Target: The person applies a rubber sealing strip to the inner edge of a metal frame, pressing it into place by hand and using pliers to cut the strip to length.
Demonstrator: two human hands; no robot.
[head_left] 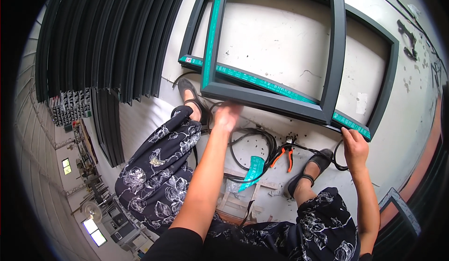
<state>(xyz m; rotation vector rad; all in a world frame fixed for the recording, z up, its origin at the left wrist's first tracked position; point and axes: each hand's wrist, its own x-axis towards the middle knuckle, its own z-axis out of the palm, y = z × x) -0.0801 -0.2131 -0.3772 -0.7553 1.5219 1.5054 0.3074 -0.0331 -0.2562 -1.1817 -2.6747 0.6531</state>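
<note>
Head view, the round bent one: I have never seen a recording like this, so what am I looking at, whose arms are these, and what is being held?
This is one picture from a wide fisheye camera worn on a person's head, looking down. That lens bends straight edges near the rim. The two bare arms rising from the bottom belong to the wearer; there is no machine. The left hand, blurred, is at the lower edge of a dark metal frame that carries green tape strips. The right hand grips the corner of a second dark frame behind it. On the pale floor between the sandalled feet lie black rubber cord, orange-handled pliers and a loose green tape scrap. Dark metal bars are stacked at upper left.
</note>
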